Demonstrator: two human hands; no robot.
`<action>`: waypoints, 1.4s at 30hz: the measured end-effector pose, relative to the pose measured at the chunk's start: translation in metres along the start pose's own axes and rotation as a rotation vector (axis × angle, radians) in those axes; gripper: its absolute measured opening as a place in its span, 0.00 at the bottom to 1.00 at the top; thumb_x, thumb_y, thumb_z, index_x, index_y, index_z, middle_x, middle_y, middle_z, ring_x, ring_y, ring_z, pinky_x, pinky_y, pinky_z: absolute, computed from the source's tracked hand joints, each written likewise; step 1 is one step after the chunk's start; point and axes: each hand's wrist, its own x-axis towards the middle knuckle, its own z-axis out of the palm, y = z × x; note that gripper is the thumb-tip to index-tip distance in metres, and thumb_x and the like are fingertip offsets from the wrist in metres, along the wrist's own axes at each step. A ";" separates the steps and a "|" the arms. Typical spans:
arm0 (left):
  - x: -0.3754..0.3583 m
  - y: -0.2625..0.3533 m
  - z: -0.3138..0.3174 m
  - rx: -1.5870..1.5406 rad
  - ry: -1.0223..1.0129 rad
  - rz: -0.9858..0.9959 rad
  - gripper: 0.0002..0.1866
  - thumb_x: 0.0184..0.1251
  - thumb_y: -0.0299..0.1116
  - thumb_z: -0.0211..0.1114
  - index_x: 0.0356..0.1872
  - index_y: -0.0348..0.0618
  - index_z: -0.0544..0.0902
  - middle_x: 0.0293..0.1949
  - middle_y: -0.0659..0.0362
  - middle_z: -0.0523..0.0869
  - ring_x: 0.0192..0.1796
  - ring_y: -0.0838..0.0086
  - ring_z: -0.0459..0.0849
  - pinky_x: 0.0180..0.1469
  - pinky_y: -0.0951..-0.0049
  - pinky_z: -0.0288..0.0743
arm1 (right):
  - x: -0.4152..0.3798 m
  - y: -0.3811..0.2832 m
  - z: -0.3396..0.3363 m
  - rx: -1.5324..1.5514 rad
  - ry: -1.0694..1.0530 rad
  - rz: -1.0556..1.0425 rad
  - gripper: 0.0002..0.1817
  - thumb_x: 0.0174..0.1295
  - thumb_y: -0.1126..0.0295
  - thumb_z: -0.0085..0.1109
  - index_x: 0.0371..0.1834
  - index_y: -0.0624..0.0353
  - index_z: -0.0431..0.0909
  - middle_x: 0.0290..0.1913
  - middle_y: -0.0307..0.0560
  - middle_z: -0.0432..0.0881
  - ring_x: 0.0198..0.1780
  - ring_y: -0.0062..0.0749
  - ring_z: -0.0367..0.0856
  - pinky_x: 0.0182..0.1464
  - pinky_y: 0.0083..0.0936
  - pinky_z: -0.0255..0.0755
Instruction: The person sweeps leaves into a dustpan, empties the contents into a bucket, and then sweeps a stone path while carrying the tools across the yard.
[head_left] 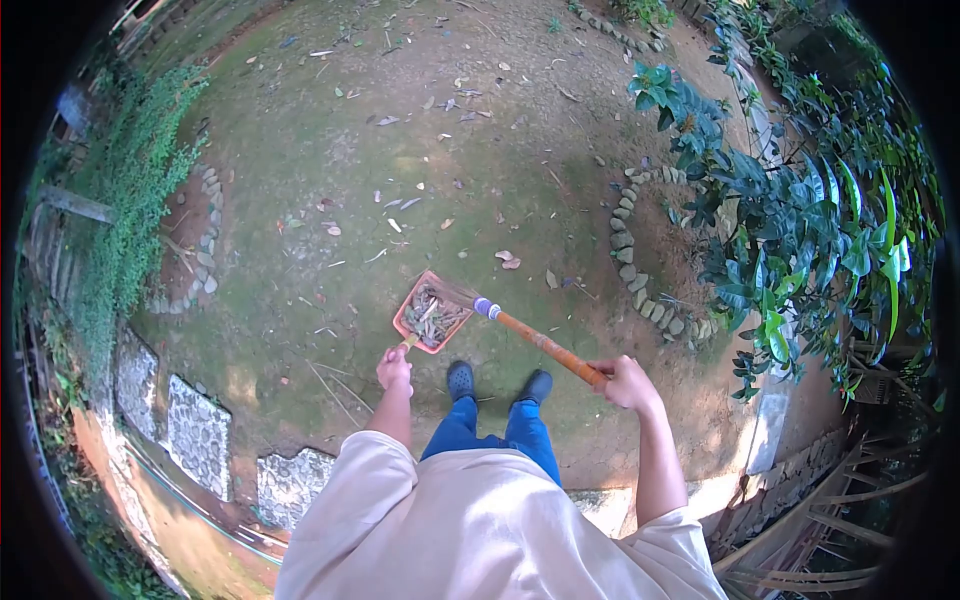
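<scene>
- Two tools are held: the dustpan (pixel 430 348) handle is wrapped by the left hand (pixel 395 368), the broom (pixel 540 343) by the right hand (pixel 628 383).
- The dustpan is seen just beyond the shoes (pixel 459 379), to the left, partly filled with dry leaves (pixel 432 316).
- It should be kept level, with bristles moved gently, so nothing is spilled.

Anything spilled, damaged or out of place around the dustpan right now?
Nothing stands out: the dustpan holds a heap of dry leaves, and the scattered leaves on the ground seem ordinary yard litter.
</scene>
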 end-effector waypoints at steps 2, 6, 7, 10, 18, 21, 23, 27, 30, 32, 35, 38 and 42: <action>0.003 -0.006 -0.003 0.026 0.018 -0.002 0.26 0.60 0.42 0.73 0.60 0.49 0.85 0.44 0.58 0.90 0.33 0.71 0.88 0.40 0.72 0.82 | -0.033 -0.002 -0.009 0.104 -0.011 0.072 0.29 0.50 0.74 0.68 0.60 0.57 0.84 0.39 0.55 0.90 0.30 0.33 0.87 0.38 0.31 0.79; 0.012 -0.018 -0.007 0.031 0.015 0.010 0.27 0.61 0.42 0.73 0.62 0.49 0.85 0.45 0.58 0.91 0.33 0.71 0.89 0.40 0.73 0.82 | -0.065 -0.001 -0.012 0.196 0.029 0.118 0.28 0.50 0.75 0.67 0.60 0.59 0.84 0.38 0.55 0.90 0.27 0.30 0.85 0.37 0.30 0.79; 0.011 -0.019 -0.007 0.031 0.018 0.018 0.27 0.61 0.42 0.73 0.61 0.49 0.85 0.45 0.58 0.91 0.34 0.71 0.89 0.40 0.72 0.82 | -0.066 0.003 -0.009 0.197 0.053 0.111 0.28 0.50 0.75 0.67 0.60 0.60 0.84 0.38 0.56 0.90 0.27 0.31 0.85 0.38 0.31 0.79; 0.005 -0.015 -0.009 0.028 0.035 0.066 0.25 0.61 0.42 0.73 0.60 0.49 0.86 0.46 0.58 0.91 0.34 0.71 0.90 0.40 0.72 0.83 | -0.058 0.019 0.000 0.188 0.124 0.086 0.28 0.50 0.74 0.68 0.60 0.60 0.84 0.37 0.58 0.90 0.28 0.34 0.87 0.39 0.32 0.79; 0.012 -0.008 -0.018 0.307 0.102 0.226 0.25 0.59 0.49 0.72 0.58 0.53 0.87 0.54 0.53 0.89 0.52 0.62 0.89 0.57 0.65 0.80 | -0.042 0.034 0.016 0.113 0.226 0.094 0.28 0.49 0.70 0.69 0.59 0.56 0.84 0.41 0.64 0.88 0.44 0.50 0.90 0.51 0.38 0.80; 0.020 -0.009 -0.021 0.339 0.079 0.183 0.27 0.59 0.52 0.71 0.58 0.52 0.87 0.56 0.54 0.88 0.58 0.60 0.86 0.64 0.63 0.75 | -0.033 0.037 0.027 0.114 0.180 0.152 0.28 0.50 0.70 0.69 0.59 0.56 0.84 0.45 0.65 0.87 0.51 0.54 0.87 0.55 0.40 0.79; 0.019 -0.011 -0.021 0.339 0.073 0.175 0.27 0.59 0.51 0.72 0.58 0.51 0.87 0.56 0.54 0.88 0.57 0.61 0.86 0.63 0.64 0.76 | -0.022 0.054 0.045 0.068 0.152 0.069 0.28 0.51 0.73 0.68 0.60 0.59 0.83 0.38 0.58 0.88 0.33 0.36 0.84 0.41 0.34 0.79; 0.016 -0.016 -0.017 0.304 0.051 0.188 0.27 0.60 0.50 0.73 0.58 0.50 0.87 0.55 0.54 0.89 0.57 0.61 0.86 0.63 0.64 0.75 | -0.042 0.043 0.038 0.130 0.001 0.103 0.27 0.52 0.74 0.69 0.60 0.61 0.84 0.36 0.50 0.90 0.24 0.25 0.82 0.29 0.27 0.77; 0.021 -0.021 -0.015 0.296 0.106 0.224 0.26 0.60 0.49 0.73 0.58 0.51 0.87 0.49 0.54 0.91 0.49 0.64 0.90 0.57 0.65 0.80 | -0.067 0.042 0.029 0.264 -0.049 0.157 0.28 0.52 0.74 0.67 0.61 0.60 0.83 0.38 0.51 0.90 0.24 0.24 0.81 0.29 0.26 0.77; 0.000 -0.006 -0.022 0.270 0.104 0.187 0.25 0.61 0.49 0.72 0.58 0.53 0.87 0.46 0.54 0.91 0.42 0.65 0.91 0.51 0.66 0.82 | -0.082 0.040 0.024 0.315 -0.045 0.167 0.28 0.52 0.75 0.67 0.61 0.60 0.83 0.37 0.51 0.90 0.24 0.24 0.81 0.30 0.25 0.77; 0.008 -0.017 -0.022 0.238 0.102 0.226 0.24 0.61 0.48 0.72 0.58 0.54 0.87 0.42 0.55 0.92 0.34 0.68 0.91 0.43 0.68 0.84 | -0.091 0.039 0.019 0.323 0.002 0.172 0.28 0.52 0.75 0.67 0.61 0.61 0.83 0.35 0.50 0.90 0.23 0.24 0.82 0.29 0.25 0.76; -0.006 -0.009 -0.022 0.212 0.061 0.214 0.24 0.62 0.42 0.71 0.59 0.48 0.86 0.45 0.57 0.90 0.34 0.72 0.89 0.40 0.72 0.84 | -0.091 0.040 0.016 0.295 0.062 0.186 0.28 0.52 0.75 0.67 0.61 0.61 0.83 0.34 0.50 0.90 0.24 0.25 0.82 0.30 0.26 0.77; -0.022 0.002 -0.022 0.230 0.035 0.172 0.23 0.64 0.38 0.69 0.60 0.44 0.85 0.46 0.58 0.89 0.34 0.74 0.87 0.39 0.73 0.83 | -0.087 0.035 0.014 0.256 0.129 0.193 0.28 0.51 0.74 0.68 0.60 0.59 0.84 0.35 0.55 0.90 0.27 0.30 0.85 0.36 0.30 0.79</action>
